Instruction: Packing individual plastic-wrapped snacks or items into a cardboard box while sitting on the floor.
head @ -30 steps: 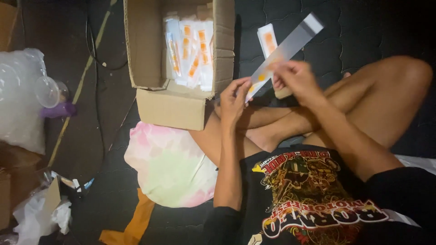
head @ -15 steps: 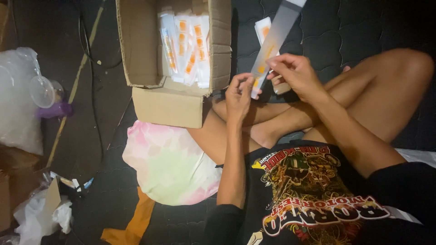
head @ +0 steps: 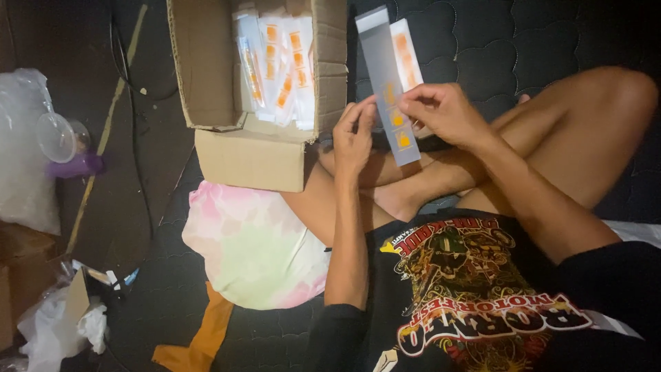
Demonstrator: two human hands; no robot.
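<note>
I sit cross-legged on a dark quilted mattress (head: 537, 41). Both hands hold one long, narrow translucent sleeve (head: 387, 83) with small orange marks, standing almost upright. My left hand (head: 352, 134) pinches its left edge. My right hand (head: 444, 110) grips its right edge. A second white packet with orange print (head: 407, 48) lies on the mattress just behind the sleeve. An open cardboard box (head: 251, 162) stands to the left of my hands, with several similar white-and-orange packets (head: 279, 65) stacked on edge inside.
A pastel tie-dye cloth (head: 251, 244) lies beside my left knee, with an orange strip (head: 203, 337) below it. At the far left sit clear plastic wrap (head: 21, 148), a clear cup on a purple object (head: 65, 148), brown cardboard (head: 24, 272) and crumpled white plastic (head: 58, 327). Dark cables (head: 134, 131) run down the floor.
The sleeve has swung from leaning to the upper right to almost upright, tipped slightly left. Both hands kept hold and shifted a little left.
</note>
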